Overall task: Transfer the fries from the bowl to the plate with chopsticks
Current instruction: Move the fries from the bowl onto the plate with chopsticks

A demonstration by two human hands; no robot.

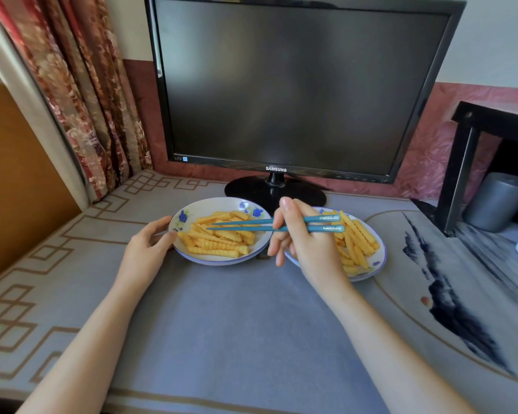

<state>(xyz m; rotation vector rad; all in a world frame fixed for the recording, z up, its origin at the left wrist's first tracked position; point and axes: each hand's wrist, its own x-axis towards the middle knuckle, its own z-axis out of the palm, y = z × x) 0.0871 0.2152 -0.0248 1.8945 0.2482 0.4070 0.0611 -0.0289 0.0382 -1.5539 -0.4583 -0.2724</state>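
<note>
Steadying the left dish (pixel 189 256) comes first: my left hand (pixel 150 245) rests at its near-left rim, fingers curled loosely against the edge, its grip holding nothing that I can make out. The fries (pixel 219 236) in that dish lie in a loose crinkle-cut heap, most of them running left to right. Which dish is the bowl and which the plate I cannot say for sure; both look shallow and both carry fries. I take the left one for the bowl, since the chopsticks (pixel 243 226) point into it.

My right hand (pixel 304 237) has its grip clamped on the chopsticks, whose tips hover just over the heap, a little apart, with no fry between them. To do this well, I would pick a fry lying on top and free at both ends, bring the tips down on either side of its middle, close across the ridges so it cannot slide, then lift level and carry it right to the other dish (pixel 382 258), which stands just beside the first on the tabletop (pixel 237 324).

Counted: two dishes, two chopsticks, two hands. The fries are too heaped to count exactly; roughly twenty on the left, and the right pile is partly hidden behind my hand.
</note>
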